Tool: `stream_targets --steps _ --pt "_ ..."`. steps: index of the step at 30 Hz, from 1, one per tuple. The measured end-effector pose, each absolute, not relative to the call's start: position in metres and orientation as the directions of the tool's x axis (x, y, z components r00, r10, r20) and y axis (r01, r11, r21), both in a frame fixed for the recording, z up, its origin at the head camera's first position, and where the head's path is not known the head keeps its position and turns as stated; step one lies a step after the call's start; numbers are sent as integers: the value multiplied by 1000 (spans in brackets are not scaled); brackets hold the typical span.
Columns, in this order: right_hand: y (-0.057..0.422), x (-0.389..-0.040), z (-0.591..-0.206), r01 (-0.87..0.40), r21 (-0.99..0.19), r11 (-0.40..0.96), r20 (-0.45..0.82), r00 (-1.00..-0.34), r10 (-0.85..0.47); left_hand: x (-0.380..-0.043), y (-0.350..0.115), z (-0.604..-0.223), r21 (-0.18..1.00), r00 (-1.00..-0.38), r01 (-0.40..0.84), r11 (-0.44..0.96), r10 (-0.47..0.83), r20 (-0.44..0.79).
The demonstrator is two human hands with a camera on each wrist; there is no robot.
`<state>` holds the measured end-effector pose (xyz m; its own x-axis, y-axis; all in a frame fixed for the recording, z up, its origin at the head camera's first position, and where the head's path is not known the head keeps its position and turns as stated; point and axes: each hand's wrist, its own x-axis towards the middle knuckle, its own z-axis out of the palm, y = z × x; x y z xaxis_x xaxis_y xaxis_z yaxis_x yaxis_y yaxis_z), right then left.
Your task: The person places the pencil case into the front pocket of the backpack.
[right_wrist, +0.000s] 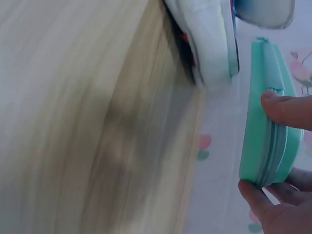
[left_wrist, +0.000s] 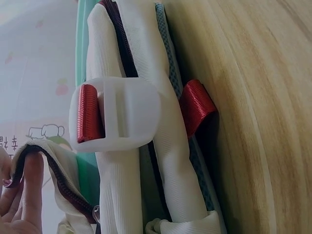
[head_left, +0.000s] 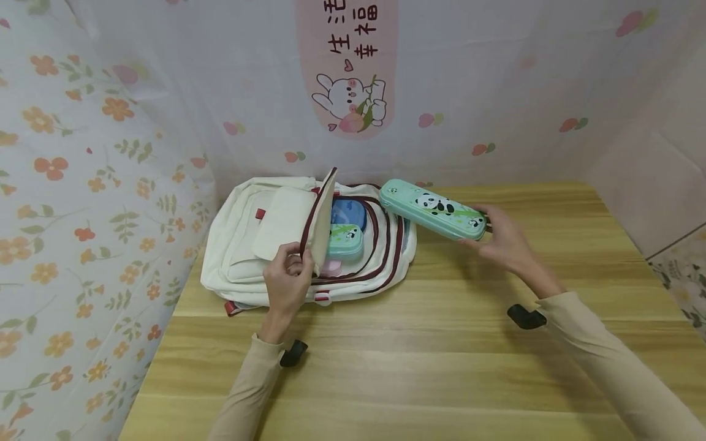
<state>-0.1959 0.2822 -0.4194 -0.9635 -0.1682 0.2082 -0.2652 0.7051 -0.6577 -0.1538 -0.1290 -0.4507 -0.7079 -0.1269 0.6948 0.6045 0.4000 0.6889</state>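
A cream backpack with dark red zips lies on the table, its front pocket unzipped. My left hand pinches the edge of the pocket's flap and holds it up; in the left wrist view the fingers grip the zip edge. Inside the pocket are a blue case, a mint green panda case and something pink, mostly hidden. My right hand holds a mint green panda pencil case by its right end, raised beside the bag, thumb against its zipped side.
The wooden table extends in front and to the right. A white plastic buckle and red strap tab sit on the bag's near side. Printed cloth hangs behind, and flowered cloth at the left.
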Motion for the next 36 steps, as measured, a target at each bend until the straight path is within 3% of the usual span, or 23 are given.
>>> stream_targets --steps 16,29,36 --pt "227 -229 -413 -349 -590 728 152 -933 -325 -147 -121 -418 669 -697 622 408 -100 710" --pt "205 -251 -408 -368 -678 636 203 -926 -319 -165 -126 -436 650 -676 629 427 -113 728" --pt "206 -259 -407 -366 -750 550 206 -921 -331 -168 -118 -437 663 -645 645 379 -196 739"
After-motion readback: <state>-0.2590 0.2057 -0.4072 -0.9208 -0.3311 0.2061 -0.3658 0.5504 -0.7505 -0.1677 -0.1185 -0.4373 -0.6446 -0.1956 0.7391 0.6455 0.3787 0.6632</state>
